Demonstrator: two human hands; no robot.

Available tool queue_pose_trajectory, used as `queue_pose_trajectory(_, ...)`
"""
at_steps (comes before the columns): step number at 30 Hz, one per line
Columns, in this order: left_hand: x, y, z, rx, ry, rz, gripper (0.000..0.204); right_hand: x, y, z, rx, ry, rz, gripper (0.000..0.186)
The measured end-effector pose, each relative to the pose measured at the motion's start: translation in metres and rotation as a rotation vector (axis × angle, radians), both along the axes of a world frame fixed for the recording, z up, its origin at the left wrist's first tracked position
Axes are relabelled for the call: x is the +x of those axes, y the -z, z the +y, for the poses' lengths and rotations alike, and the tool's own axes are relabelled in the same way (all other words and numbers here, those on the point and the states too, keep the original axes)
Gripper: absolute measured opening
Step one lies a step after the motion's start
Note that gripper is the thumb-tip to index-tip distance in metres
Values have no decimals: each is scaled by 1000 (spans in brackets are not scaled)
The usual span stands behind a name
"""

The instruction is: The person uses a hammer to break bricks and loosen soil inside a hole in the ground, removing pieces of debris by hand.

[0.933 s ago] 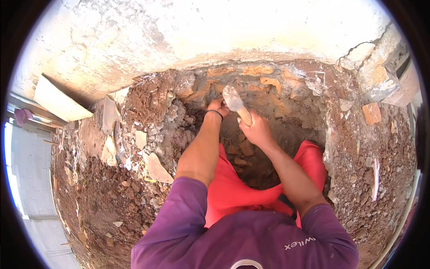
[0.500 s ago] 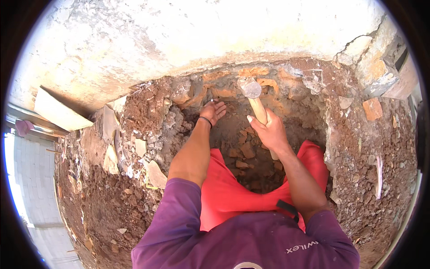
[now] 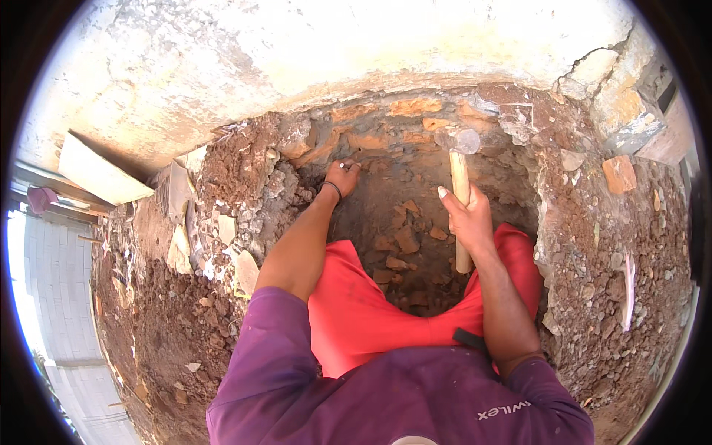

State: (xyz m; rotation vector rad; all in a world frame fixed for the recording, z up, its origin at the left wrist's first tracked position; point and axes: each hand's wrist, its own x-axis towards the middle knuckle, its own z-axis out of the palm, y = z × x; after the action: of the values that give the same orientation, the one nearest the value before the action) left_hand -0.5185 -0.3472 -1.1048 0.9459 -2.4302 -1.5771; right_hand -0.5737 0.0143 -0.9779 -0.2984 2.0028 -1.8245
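Observation:
My right hand is wrapped round the wooden handle of a club hammer. Its grey metal head is raised above the pit, with the handle's butt below my fist. At the far left of the pit, my left hand is closed beside the exposed brick footing under the wall. Something small and pale shows at its curled fingers, too small to name. Broken brick pieces lie on the pit floor between my knees.
A pale plastered wall rises ahead, cracked at the right. Dug soil and rubble bank the pit on both sides. A leaning board stands at the left; a loose brick lies at the right.
My left hand has gone from open, palm showing, to closed fingers, and has shifted slightly left. My right hand has moved the hammer to the right, its handle now more upright.

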Motion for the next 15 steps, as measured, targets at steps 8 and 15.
queue_pose_trajectory(8, -20, -27, 37, 92, 65, -308, 28, 2, 14, 9, 137, -26, 104, 32)
queue_pose_trajectory(15, -26, -28, 30, -266, 210, -166, 28, 6, 11, 5, 139, -50, 103, 34)
